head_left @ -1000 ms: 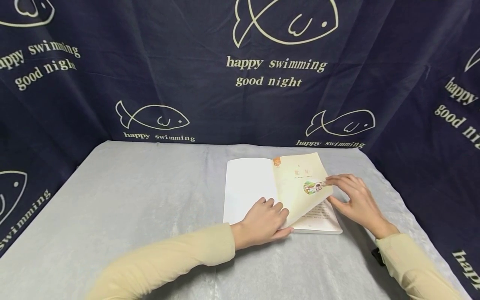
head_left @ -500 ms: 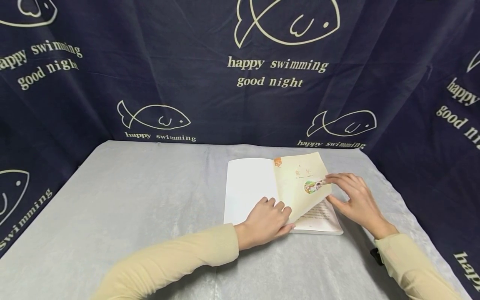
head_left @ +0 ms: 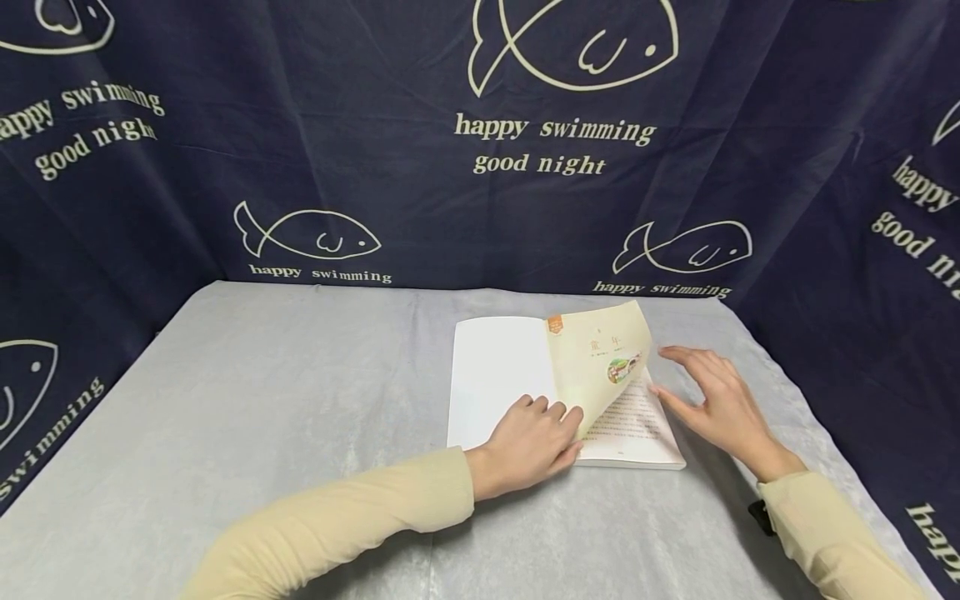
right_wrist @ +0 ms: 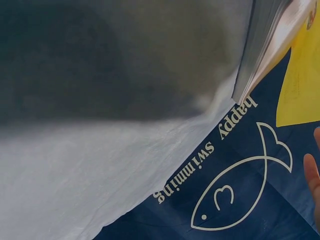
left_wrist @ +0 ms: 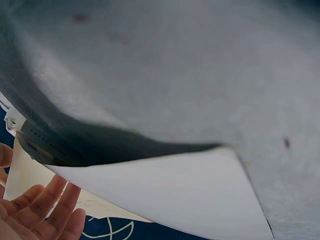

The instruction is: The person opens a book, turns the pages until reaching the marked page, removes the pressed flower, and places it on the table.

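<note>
An open paperback book (head_left: 498,367) lies with its blank white left side facing up. Its cream title page (head_left: 588,358), printed with a small coloured picture, stands curled up from the right, baring a text page (head_left: 626,425) beneath. My left hand (head_left: 528,442) rests on the lower middle of the book, fingers over the foot of the curled page. The left wrist view shows that hand's fingers (left_wrist: 57,205) fairly straight beside the white flap (left_wrist: 170,195). My right hand (head_left: 716,400) hovers at the book's right edge, thumb and fingers spread apart, nothing between them.
A grey cloth (head_left: 300,392) covers the table under the book. Dark blue fabric (head_left: 420,167) with white fish drawings hangs behind and at both sides. In the right wrist view, the book's thick page edge (right_wrist: 260,45) rises near the cloth.
My right fingers have let go of the cream page's edge and drawn slightly right. The page has curled farther left, baring more text below. My left hand has stayed nearly in place.
</note>
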Demonstrator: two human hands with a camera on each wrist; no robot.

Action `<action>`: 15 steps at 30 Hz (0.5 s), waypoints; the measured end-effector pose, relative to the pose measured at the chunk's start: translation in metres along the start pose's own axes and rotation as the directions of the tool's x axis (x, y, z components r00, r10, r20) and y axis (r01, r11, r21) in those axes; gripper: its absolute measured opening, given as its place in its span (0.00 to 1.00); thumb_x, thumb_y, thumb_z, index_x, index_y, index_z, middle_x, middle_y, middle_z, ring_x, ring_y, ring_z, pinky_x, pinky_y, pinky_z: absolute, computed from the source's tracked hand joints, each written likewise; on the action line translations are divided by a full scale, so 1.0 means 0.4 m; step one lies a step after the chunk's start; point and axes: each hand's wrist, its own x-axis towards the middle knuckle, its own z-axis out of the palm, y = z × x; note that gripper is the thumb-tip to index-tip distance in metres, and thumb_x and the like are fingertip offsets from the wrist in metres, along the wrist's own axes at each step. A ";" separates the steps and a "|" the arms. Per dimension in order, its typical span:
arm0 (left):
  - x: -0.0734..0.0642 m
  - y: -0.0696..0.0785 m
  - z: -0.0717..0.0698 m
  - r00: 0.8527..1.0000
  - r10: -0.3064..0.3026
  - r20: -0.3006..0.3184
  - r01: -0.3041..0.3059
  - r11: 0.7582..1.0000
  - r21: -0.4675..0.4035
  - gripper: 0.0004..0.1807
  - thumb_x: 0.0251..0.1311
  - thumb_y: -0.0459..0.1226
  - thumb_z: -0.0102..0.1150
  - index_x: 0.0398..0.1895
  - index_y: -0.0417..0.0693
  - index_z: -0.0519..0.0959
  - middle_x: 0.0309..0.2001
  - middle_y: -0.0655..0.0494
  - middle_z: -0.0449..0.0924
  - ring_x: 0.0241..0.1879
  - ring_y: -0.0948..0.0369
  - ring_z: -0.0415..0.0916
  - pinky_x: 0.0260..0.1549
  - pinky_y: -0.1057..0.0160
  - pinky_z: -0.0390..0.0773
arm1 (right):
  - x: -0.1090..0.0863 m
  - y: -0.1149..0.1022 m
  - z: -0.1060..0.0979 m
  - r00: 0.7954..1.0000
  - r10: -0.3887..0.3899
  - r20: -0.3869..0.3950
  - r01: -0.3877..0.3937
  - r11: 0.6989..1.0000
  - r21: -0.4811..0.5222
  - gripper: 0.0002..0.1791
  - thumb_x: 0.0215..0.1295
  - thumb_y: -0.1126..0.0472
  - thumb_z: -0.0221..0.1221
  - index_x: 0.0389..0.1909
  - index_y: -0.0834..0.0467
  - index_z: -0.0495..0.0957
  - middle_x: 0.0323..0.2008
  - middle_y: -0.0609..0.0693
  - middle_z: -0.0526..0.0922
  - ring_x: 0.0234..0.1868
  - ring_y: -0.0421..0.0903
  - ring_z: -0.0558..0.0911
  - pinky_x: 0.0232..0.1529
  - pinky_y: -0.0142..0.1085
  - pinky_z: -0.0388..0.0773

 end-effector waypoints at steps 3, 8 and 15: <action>-0.001 -0.002 0.001 1.000 -0.005 -0.010 0.005 1.000 0.002 0.15 0.61 0.52 0.42 0.39 0.52 0.68 0.24 0.63 0.71 0.21 0.64 0.68 0.19 0.68 0.64 | -0.008 -0.002 -0.001 0.999 0.006 0.053 -0.005 1.000 -0.018 0.26 0.47 0.53 0.66 0.48 0.62 0.77 0.45 0.55 0.80 0.45 0.52 0.75 0.44 0.41 0.63; -0.004 -0.005 0.002 1.000 -0.011 -0.018 0.012 1.000 0.028 0.22 0.61 0.52 0.42 0.51 0.48 0.66 0.30 0.62 0.74 0.27 0.63 0.73 0.27 0.66 0.70 | -0.021 -0.006 -0.001 0.989 0.008 0.151 -0.003 0.999 -0.037 0.28 0.41 0.61 0.68 0.48 0.61 0.76 0.46 0.53 0.80 0.47 0.51 0.75 0.46 0.42 0.62; -0.009 -0.010 -0.002 0.998 -0.018 -0.060 0.020 0.999 0.031 0.31 0.61 0.53 0.43 0.62 0.44 0.61 0.46 0.59 0.75 0.40 0.61 0.74 0.40 0.64 0.71 | -0.038 -0.008 0.008 0.969 -0.004 0.246 0.012 0.999 -0.034 0.25 0.41 0.62 0.68 0.45 0.60 0.77 0.45 0.53 0.80 0.47 0.48 0.75 0.47 0.41 0.62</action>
